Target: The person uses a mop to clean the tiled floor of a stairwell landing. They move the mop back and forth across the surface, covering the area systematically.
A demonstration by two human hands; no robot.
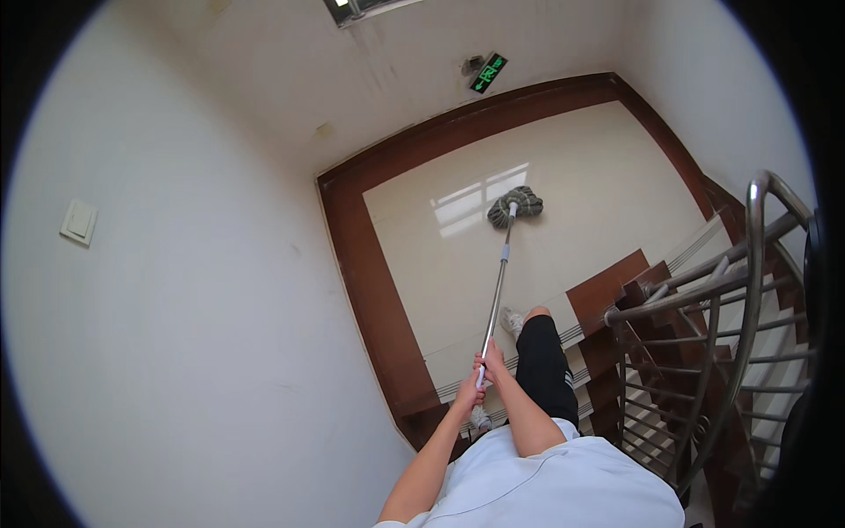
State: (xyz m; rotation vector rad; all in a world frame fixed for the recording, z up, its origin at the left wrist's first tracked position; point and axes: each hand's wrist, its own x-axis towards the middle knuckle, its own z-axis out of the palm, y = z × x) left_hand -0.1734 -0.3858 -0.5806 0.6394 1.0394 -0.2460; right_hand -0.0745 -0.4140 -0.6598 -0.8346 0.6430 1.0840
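Both of my hands grip the metal pole (496,297) of a mop. My left hand (469,396) is wrapped around the white grip end (480,377), nearest my body. Just above it on the pole, my right hand (490,360) closes around the shaft. A light blue collar (506,253) sits partway up the pole. At the far end, the grey-green mop head (515,205) rests spread on the glossy cream tiles of a stair landing (449,277).
A brown tile border (389,270) frames the landing along the walls. Stairs (581,362) with grooved edges drop away beneath me, one shoe (511,321) being on the landing. Curved metal railings (733,284) stand at right. A tilted green exit sign (489,72) and a light switch (79,223) are on the walls.
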